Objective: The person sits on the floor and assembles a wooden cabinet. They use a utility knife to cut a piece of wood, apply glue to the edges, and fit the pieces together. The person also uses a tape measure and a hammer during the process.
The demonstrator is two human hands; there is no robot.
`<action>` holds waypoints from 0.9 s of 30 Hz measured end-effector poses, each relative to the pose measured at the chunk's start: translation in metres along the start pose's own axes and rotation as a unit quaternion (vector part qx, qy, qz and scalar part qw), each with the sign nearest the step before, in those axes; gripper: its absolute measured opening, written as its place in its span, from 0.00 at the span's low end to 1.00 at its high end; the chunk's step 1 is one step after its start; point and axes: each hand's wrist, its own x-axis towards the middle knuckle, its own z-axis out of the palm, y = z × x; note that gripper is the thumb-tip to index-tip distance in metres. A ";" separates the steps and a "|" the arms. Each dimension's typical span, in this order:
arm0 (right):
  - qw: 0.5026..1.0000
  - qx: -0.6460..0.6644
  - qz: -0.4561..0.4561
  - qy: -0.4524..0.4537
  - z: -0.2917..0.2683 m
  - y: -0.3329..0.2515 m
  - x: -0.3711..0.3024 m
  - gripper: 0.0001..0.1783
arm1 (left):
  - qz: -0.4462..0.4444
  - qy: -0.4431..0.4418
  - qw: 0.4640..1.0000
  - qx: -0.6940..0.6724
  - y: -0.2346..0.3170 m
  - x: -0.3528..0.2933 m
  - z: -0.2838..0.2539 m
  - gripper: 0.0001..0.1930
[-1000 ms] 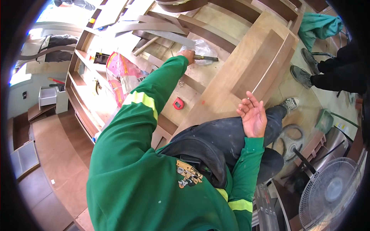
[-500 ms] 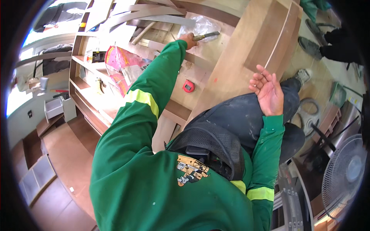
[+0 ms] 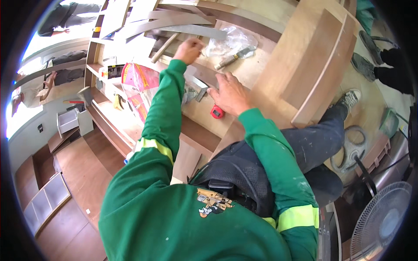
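Note:
My left hand (image 3: 189,51) is over the wooden panel work with its fingers curled in. They are slightly blurred, and whatever they hold, if anything, cannot be made out. My right hand (image 3: 233,94) reaches low over the wood, fingers apart and a little bent. Close to its thumb lies a small metal tool (image 3: 201,89) with a flat pale blade and a darker end. A red tape measure (image 3: 217,112) sits just below this hand. Between and beyond the hands, a long-handled tool (image 3: 230,59) lies against a crumpled clear plastic bag (image 3: 233,41).
Curved strips (image 3: 174,24) lie across the frame at the back. A pink-and-white bag (image 3: 140,89) rests left of my left arm. A wide wooden panel (image 3: 300,61) stands to the right. Another person's shoes (image 3: 363,65) and a fan (image 3: 383,222) are at the right.
My left hand has drawn back left, away from the long-handled tool. My right hand has come from above my leg, palm up, to the wood beside the tape measure. The view has shifted slightly.

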 end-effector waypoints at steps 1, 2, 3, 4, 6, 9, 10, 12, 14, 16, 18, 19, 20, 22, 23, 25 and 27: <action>0.999 -0.042 0.020 -0.013 0.015 0.002 0.012 0.33 | 0.000 0.085 0.996 -0.022 -0.027 0.011 -0.021 0.17; 0.996 -0.080 0.019 -0.029 0.030 0.009 0.019 0.33 | -0.001 0.170 0.985 -0.043 -0.058 0.022 -0.035 0.18; 0.991 -0.121 0.030 -0.037 0.039 0.019 0.026 0.33 | 0.033 0.306 0.951 0.013 -0.058 0.030 -0.037 0.20; 0.985 -0.162 0.042 -0.044 0.045 0.030 0.034 0.34 | -0.019 0.369 0.927 0.069 -0.055 0.043 -0.042 0.19; 0.982 -0.171 0.053 -0.060 0.043 0.023 0.040 0.30 | -0.073 0.311 0.937 0.142 -0.115 0.075 -0.076 0.19; 0.975 -0.191 0.073 -0.084 0.039 0.018 0.045 0.29 | -0.011 0.189 0.829 0.526 -0.139 0.104 -0.096 0.12; 0.971 -0.204 0.081 -0.091 0.039 0.018 0.043 0.30 | -0.034 0.106 0.832 0.543 -0.145 0.114 -0.099 0.12; 0.966 -0.224 0.083 -0.101 0.042 0.014 0.045 0.31 | -0.030 -0.039 0.740 0.671 -0.135 0.126 -0.097 0.13; 0.967 -0.231 0.068 -0.080 0.052 0.015 0.043 0.32 | -0.083 -0.148 0.728 0.665 -0.126 0.123 -0.112 0.20; 0.967 -0.232 0.084 -0.067 0.053 0.018 0.047 0.31 | -0.051 -0.070 0.839 0.537 -0.094 0.114 -0.111 0.19; 0.964 -0.233 0.089 -0.094 0.051 0.006 0.048 0.30 | -0.033 0.034 0.931 0.361 -0.085 0.077 -0.114 0.17; 0.960 -0.240 0.108 -0.096 0.049 0.006 0.052 0.30 | -0.014 0.036 0.981 0.188 -0.058 0.050 -0.116 0.19; 0.960 -0.245 0.102 -0.090 0.049 0.007 0.054 0.30 | 0.001 0.039 0.999 0.011 -0.029 0.007 -0.128 0.21; 0.959 -0.255 0.088 -0.085 0.053 0.006 0.050 0.29 | -0.014 0.008 0.988 -0.151 -0.017 -0.053 -0.138 0.24; 0.959 -0.256 0.092 -0.079 0.055 0.006 0.048 0.29 | -0.007 0.013 0.963 -0.268 -0.017 -0.072 -0.134 0.24; 0.957 -0.269 0.095 -0.061 0.054 0.010 0.050 0.28 | 0.013 0.023 0.868 -0.496 -0.018 -0.091 -0.123 0.25; 0.954 -0.278 0.093 -0.056 0.053 0.006 0.052 0.28 | 0.027 0.176 0.894 -0.411 -0.046 -0.075 -0.106 0.24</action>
